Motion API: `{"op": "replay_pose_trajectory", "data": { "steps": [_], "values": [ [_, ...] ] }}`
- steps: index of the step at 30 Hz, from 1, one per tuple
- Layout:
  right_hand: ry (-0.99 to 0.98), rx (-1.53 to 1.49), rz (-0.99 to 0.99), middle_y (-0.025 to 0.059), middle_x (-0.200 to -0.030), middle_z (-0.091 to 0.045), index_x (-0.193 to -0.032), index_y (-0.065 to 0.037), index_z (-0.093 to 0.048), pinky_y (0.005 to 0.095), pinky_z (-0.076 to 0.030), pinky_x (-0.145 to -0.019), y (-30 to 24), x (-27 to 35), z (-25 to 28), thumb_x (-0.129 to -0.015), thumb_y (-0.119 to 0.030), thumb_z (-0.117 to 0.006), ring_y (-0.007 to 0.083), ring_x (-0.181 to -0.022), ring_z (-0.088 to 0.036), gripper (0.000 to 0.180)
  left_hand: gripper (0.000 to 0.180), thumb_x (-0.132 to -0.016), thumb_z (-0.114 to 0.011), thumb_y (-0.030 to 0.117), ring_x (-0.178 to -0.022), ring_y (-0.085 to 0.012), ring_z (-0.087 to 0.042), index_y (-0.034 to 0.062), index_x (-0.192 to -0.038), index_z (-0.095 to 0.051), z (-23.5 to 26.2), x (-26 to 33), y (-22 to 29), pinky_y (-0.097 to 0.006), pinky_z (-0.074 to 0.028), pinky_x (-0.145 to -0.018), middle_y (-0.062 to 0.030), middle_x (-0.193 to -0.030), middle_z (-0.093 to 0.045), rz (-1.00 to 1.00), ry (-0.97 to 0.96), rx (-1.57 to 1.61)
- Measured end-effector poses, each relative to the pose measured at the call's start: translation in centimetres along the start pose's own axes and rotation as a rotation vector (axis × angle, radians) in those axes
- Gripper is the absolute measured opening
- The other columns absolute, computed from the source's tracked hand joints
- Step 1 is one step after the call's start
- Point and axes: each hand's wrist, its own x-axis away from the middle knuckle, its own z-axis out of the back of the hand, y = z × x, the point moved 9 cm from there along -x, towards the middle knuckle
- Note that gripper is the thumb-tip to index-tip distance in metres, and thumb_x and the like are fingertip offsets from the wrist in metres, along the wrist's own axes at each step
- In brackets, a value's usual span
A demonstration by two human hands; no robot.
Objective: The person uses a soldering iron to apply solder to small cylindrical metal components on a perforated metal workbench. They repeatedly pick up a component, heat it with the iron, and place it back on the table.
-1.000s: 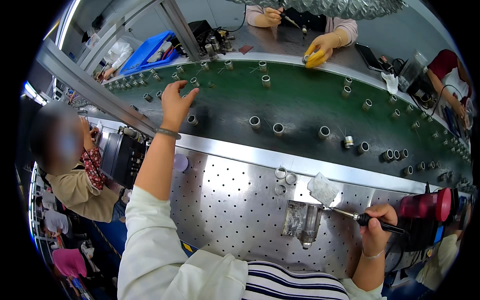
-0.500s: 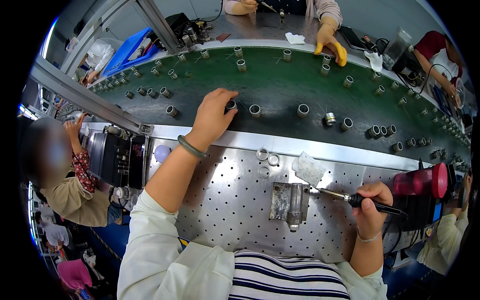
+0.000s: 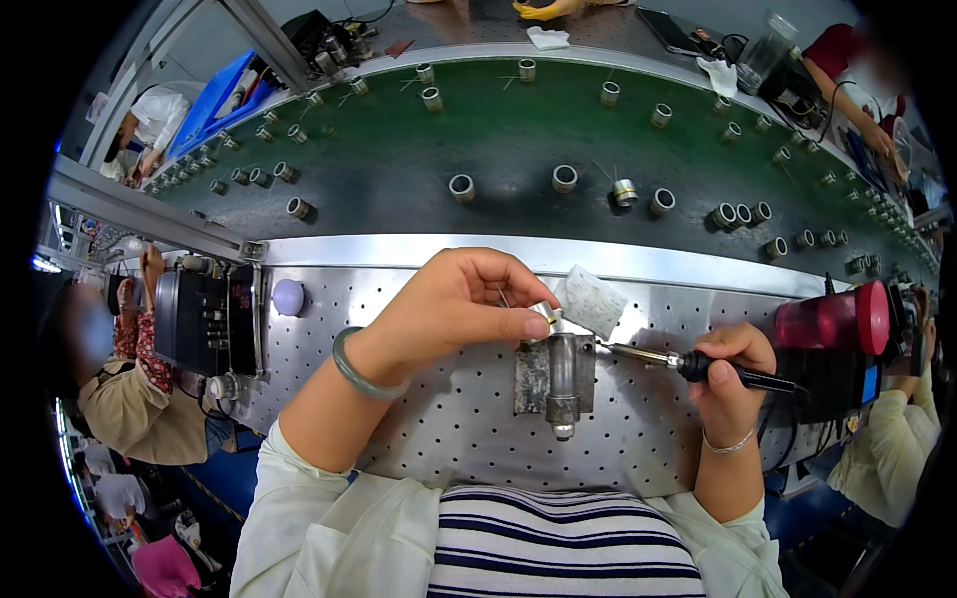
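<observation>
Between the thumb and fingertips of my left hand is a small metal cylinder with a thin wire lead, held tilted just above the far end of a metal holding fixture. The fixture lies on the perforated steel worktop. My right hand is closed around the black handle of a soldering iron. Its tip points left, close beside the fixture's right edge. A whitish crumpled pad lies beyond the fixture. My left hand hides the patch of worktop beneath it.
A green belt runs across beyond the worktop's metal edge, carrying several metal cylinders. At right stands a pink container beside a black unit; at left, a purple ball and black device. Co-workers sit around.
My left hand has come back from the belt with the metal cylinder, to above the fixture. The view has shifted, and the right hand keeps the soldering iron near the fixture.
</observation>
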Motion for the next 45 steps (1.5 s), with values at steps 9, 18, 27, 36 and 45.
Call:
{"op": "replay_pose_trajectory", "data": {
  "steps": [9, 18, 27, 36, 45],
  "values": [
    [-0.007, -0.01, 0.022, 0.0117, -0.071, -0.062, -0.084, 0.004, -0.058, 0.0183, -0.045, -0.047, -0.3, 0.2, 0.1, -0.079, -0.011, -0.072, 0.0106, -0.051, -0.059, 0.021, 0.024, -0.073, -0.077, 0.005, -0.076, -0.0099, -0.062, -0.0013, -0.095, -0.067, -3.7, -1.8, -3.0, -0.021, -0.05, -0.069, -0.0053, -0.088, -0.067, 0.211, -0.384, -0.057],
    [-0.081, -0.079, -0.001, 0.0116, -0.069, -0.062, -0.085, 0.005, -0.059, 0.0213, -0.047, -0.051, -0.4, 0.6, -1.3, -0.076, -0.005, -0.072, 0.0126, -0.052, -0.059, 0.019, 0.058, -0.076, -0.074, 0.013, -0.106, -0.0216, -0.06, -0.0033, -0.127, -0.052, -3.0, 0.9, -3.6, -0.031, -0.052, -0.085, -0.0176, -0.119, -0.059, 0.09, -0.224, 0.2],
    [-0.125, -0.107, -0.019, 0.0116, -0.067, -0.062, -0.085, 0.006, -0.062, 0.0228, -0.047, -0.052, -0.2, 0.8, -2.4, -0.075, -0.003, -0.072, 0.0149, -0.054, -0.059, 0.017, 0.037, -0.072, -0.074, -0.003, -0.102, -0.0201, -0.06, 0.0008, -0.107, -0.064, -2.0, 1.0, -2.9, -0.032, -0.047, -0.091, -0.0152, -0.11, -0.061, -0.137, -0.035, 0.177],
    [-0.146, -0.11, 0.017, 0.0125, -0.069, -0.062, -0.085, 0.007, -0.062, 0.024, -0.048, -0.052, -0.2, 0.9, -2.5, -0.073, 0.0, -0.073, 0.0166, -0.055, -0.06, 0.018, 0.022, -0.069, -0.073, -0.009, -0.109, -0.0233, -0.056, 0.0024, -0.088, -0.069, -2.5, 1.3, -2.7, -0.032, -0.048, -0.09, -0.0174, -0.116, -0.055, -0.125, -0.044, 0.194],
    [-0.157, -0.084, 0.046, 0.0128, -0.07, -0.062, -0.086, 0.007, -0.062, 0.025, -0.047, -0.05, -0.4, 1.0, -2.6, -0.073, 0.0, -0.073, 0.0174, -0.054, -0.061, 0.019, 0.016, -0.069, -0.074, -0.006, -0.11, -0.0234, -0.054, 0.0036, -0.08, -0.069, -2.6, 1.2, -2.5, -0.034, -0.044, -0.095, -0.0172, -0.116, -0.055, -0.185, -0.046, 0.125]
  ]
}}
